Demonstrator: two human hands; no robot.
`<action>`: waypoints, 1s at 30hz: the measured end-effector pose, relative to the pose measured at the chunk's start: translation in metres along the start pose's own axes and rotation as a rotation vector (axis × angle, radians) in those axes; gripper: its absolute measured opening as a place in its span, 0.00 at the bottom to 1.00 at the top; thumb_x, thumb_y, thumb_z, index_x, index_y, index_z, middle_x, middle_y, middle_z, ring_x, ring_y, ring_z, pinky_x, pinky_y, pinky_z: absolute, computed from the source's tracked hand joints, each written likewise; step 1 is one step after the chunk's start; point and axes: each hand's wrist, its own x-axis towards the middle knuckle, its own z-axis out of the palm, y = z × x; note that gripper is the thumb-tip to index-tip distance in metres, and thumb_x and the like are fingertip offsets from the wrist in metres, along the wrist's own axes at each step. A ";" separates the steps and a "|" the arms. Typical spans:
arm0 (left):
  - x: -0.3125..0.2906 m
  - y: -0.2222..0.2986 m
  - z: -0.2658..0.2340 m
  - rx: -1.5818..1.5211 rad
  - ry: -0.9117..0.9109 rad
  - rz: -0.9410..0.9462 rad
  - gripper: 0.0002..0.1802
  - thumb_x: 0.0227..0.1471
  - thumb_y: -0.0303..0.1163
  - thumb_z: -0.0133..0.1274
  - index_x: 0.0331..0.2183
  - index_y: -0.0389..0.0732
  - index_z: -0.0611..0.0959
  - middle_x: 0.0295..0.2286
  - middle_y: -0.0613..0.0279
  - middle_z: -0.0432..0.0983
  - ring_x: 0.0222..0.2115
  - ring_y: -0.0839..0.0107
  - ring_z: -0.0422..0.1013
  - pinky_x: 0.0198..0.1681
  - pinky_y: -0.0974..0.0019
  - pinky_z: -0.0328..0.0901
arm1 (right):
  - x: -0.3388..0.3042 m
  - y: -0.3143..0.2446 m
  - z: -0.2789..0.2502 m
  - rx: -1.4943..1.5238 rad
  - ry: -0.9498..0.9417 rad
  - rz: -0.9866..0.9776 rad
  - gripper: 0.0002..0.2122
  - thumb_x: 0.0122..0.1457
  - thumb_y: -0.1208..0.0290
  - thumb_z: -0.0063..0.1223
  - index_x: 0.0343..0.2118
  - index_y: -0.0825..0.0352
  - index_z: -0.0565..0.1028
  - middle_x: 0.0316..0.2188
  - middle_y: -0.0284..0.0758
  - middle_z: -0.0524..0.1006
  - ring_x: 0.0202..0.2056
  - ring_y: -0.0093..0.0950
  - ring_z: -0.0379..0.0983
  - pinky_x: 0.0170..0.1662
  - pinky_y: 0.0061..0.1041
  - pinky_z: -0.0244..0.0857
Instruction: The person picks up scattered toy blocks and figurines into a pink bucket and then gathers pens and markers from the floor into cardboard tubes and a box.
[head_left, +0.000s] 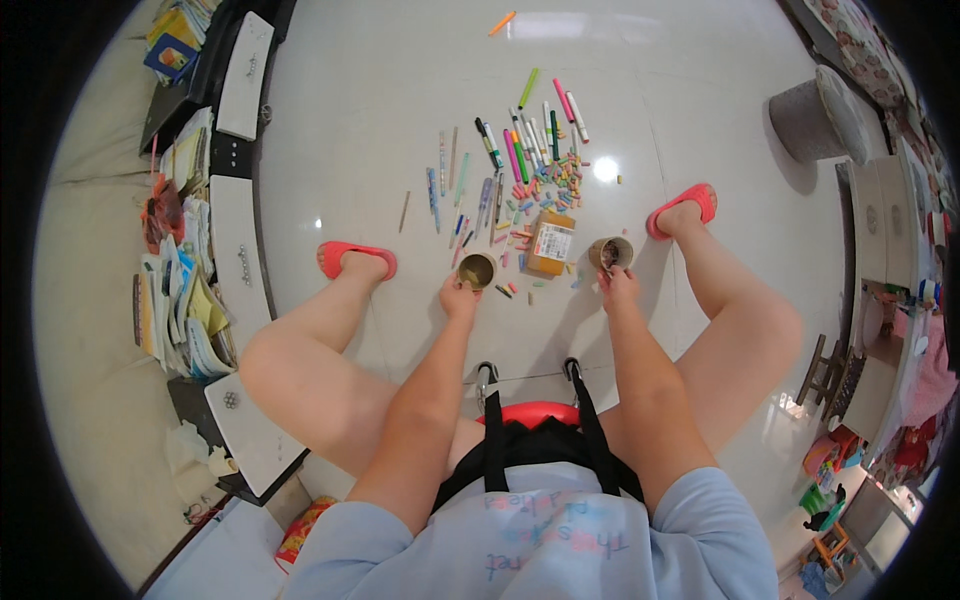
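My left hand (pixel 461 297) is closed round the near side of a round, tan cup (pixel 480 264), whose inside looks bare in part and shadowed. On the right, my right hand (pixel 619 288) grips a similar cup (pixel 598 249) with something small and dark inside that I cannot make out. Between the cups stands a brown cardboard box (pixel 540 262) with a white label on top. Many short coloured chalk pieces (pixel 565 185) are scattered beyond and around the box. Markers (pixel 533 140) lie past the chalk; pens (pixel 484 200) and pencils (pixel 405 212) are spread to the left.
Pale glossy floor tiles (pixel 360 120) lie under everything. My feet in red slippers (pixel 352 260) flank the pile. White drawers (pixel 238 245) with stacked papers (pixel 185 310) line the left. A grey stool (pixel 805 118) stands at the far right, and an orange marker (pixel 502 23) lies far ahead.
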 end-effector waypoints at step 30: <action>-0.040 0.028 0.058 0.156 -0.126 0.627 0.13 0.43 0.23 0.46 0.36 0.34 0.71 0.32 0.59 0.67 0.25 0.75 0.66 0.30 0.73 0.63 | -0.095 0.036 0.112 -1.119 0.193 -0.587 0.37 0.37 0.63 0.57 0.51 0.68 0.54 0.46 0.48 0.59 0.46 0.43 0.57 0.47 0.38 0.55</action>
